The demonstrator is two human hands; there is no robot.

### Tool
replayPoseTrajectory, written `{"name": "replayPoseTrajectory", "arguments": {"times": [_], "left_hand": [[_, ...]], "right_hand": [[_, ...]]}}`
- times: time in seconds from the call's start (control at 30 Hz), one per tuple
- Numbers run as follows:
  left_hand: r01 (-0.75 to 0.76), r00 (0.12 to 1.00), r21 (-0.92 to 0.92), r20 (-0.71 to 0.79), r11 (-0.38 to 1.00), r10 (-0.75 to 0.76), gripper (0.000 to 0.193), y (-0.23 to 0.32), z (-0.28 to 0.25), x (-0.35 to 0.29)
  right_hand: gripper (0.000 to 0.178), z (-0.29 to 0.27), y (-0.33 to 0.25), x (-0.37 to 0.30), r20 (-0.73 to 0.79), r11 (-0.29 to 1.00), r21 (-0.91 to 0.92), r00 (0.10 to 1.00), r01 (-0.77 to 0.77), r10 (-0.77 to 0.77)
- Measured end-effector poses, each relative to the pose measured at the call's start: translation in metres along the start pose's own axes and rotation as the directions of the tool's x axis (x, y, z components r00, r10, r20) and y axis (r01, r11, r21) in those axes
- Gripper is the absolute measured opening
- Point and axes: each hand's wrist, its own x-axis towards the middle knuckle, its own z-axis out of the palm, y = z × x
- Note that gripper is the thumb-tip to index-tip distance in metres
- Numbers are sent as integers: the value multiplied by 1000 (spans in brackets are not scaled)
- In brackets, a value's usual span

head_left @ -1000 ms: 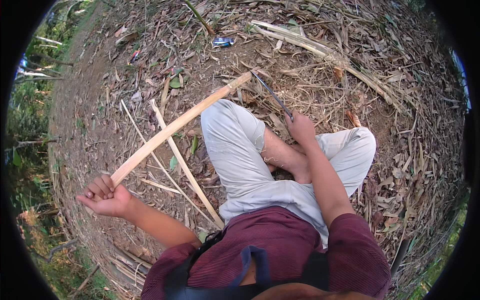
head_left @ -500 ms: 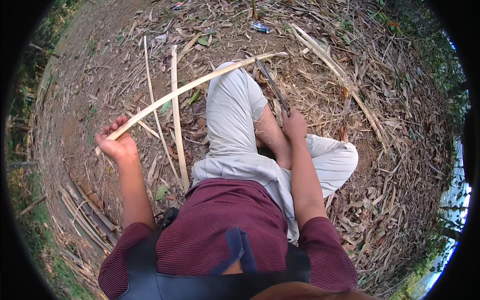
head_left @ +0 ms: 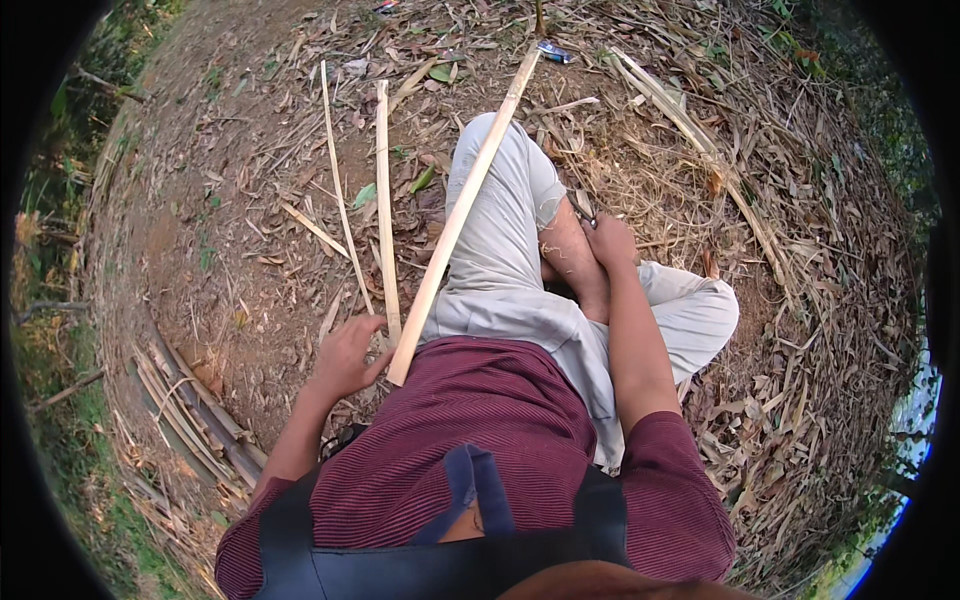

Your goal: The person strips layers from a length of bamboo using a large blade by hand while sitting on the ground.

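A long pale bamboo strip (head_left: 462,215) rests at a slant over my left knee, its near end against my shirt. My left hand (head_left: 350,356) is just left of that end, thumb and fingers apart, with nothing visible in it. Two more strips lie on the ground ahead of it: a wider bamboo strip (head_left: 387,210) and a thin bamboo strip (head_left: 345,190). Over my crossed legs, my right hand (head_left: 611,241) is closed around a dark knife (head_left: 587,215). Only a short part of the knife shows; most of its blade cannot be made out.
Fine shavings (head_left: 640,190) cover the ground beyond my right hand. Long split pieces (head_left: 700,145) lie at the far right. A tied bundle of strips (head_left: 190,410) is at the left. A small blue wrapper (head_left: 555,52) lies near the strip's far tip.
The long strip has swung from crosswise to pointing away from me, across my knee. My left hand has let go and moved right, nearer my body. The knife has dropped away from the strip.
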Motion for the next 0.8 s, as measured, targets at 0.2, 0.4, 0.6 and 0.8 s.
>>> {"name": "replayPoseTrajectory", "arguments": {"times": [0.2, 0.4, 0.6, 0.8], "left_hand": [[668, 667, -631, 275, 393, -693, 56, -47, 14, 100], [767, 632, -583, 610, 269, -479, 43, 1, 51, 197], [598, 723, -764, 645, -241, -250, 22, 20, 46, 212], [461, 847, -838, 513, -291, -136, 28, 48, 7, 236]], "right_hand": [[43, 3, -5, -1, 3, 1000, 24, 1000, -15, 15], [45, -5, -9, -2, -7, 1000, -10, 1000, -27, 27], [39, -6, -5, -10, -247, 998, -39, 968, -47, 36], [38, -64, -27, -46, -477, 932, 361, 860, 1, 184]]}}
